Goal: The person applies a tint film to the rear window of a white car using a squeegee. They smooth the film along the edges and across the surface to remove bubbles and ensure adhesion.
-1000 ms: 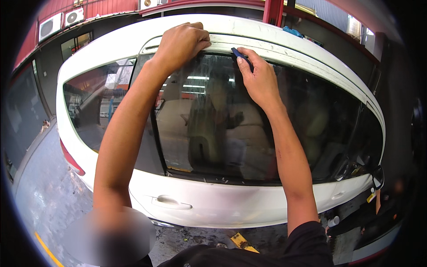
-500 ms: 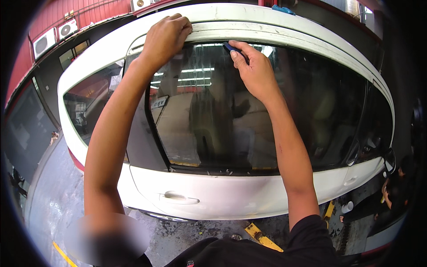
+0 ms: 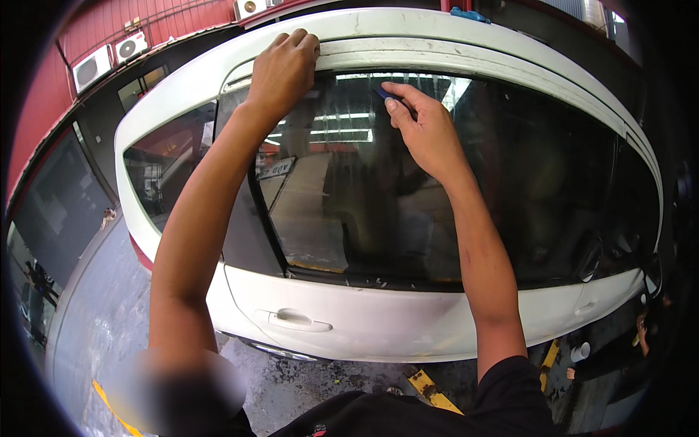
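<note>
A white car [image 3: 408, 328] stands side-on in front of me, its dark tinted rear door window [image 3: 437, 189] filling the middle of the view. My left hand [image 3: 282, 69] rests with curled fingers on the white frame above the window's top left corner. My right hand [image 3: 426, 127] presses a small dark blue scraper [image 3: 384, 93] flat against the upper part of the glass, just below the frame. Only the tip of the tool shows beyond my fingers.
A door handle [image 3: 295, 318] sits low on the white panel. The wet concrete floor [image 3: 95, 320] has yellow painted lines [image 3: 429, 386]. A red wall with air-conditioning units [image 3: 109, 58] rises at the upper left. A small white cup [image 3: 580, 352] stands on the ground at the lower right.
My right hand has slid the scraper left and slightly down along the top of the glass. The view has drawn closer to the window. My left hand stays on the frame.
</note>
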The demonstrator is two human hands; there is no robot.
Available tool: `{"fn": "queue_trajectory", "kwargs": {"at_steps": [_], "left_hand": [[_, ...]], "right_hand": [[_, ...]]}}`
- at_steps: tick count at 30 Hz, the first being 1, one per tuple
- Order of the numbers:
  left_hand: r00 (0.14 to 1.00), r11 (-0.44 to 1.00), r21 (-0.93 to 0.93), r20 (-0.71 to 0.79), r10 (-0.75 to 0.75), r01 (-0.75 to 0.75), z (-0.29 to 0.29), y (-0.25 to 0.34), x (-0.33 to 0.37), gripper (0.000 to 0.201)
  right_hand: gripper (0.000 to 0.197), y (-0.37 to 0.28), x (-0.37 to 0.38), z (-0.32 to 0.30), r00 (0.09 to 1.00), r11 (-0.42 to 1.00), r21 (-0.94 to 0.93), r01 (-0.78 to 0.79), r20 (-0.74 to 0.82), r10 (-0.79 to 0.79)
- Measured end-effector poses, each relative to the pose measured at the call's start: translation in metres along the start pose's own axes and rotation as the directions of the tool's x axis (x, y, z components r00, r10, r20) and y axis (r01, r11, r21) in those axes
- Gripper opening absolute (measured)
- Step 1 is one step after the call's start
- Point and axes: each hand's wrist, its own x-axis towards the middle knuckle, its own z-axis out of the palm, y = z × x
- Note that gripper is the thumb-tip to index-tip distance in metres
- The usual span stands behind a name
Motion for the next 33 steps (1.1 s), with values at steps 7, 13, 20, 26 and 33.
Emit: {"fn": "queue_trajectory", "kwargs": {"at_steps": [7,13,20,26,33], "left_hand": [[0.982,0.958,-0.269,0.183,-0.049,0.098,-0.017,-0.012,0.006,0.012],[0.979,0.97,0.207,0.185,0.091,-0.129,-0.012,0.008,0.004,0.011],[0.964,0.923,0.289,0.005,-0.265,0.252,0.01,-0.011,-0.001,0.016],[0.989,0.996,-0.082,0.145,-0.029,0.041,-0.018,-0.001,0.004,0.015],[0.953,0.997,-0.037,0.294,0.072,-0.064,-0.026,-0.007,0.031,0.014]], "right_hand": [[0.036,0.013,0.006,-0.015,1.0,0.999,-0.032,0.02,0.023,-0.02],[0.035,0.004,-0.006,-0.009,0.992,0.974,-0.205,0.099,-0.056,-0.112],[0.035,0.007,-0.008,-0.004,0.992,0.986,-0.16,0.043,-0.108,-0.06],[0.037,0.02,-0.005,-0.013,0.998,0.999,0.009,0.048,-0.052,-0.047],[0.033,0.023,-0.018,-0.009,0.986,0.982,0.122,0.146,-0.098,-0.135]]}}
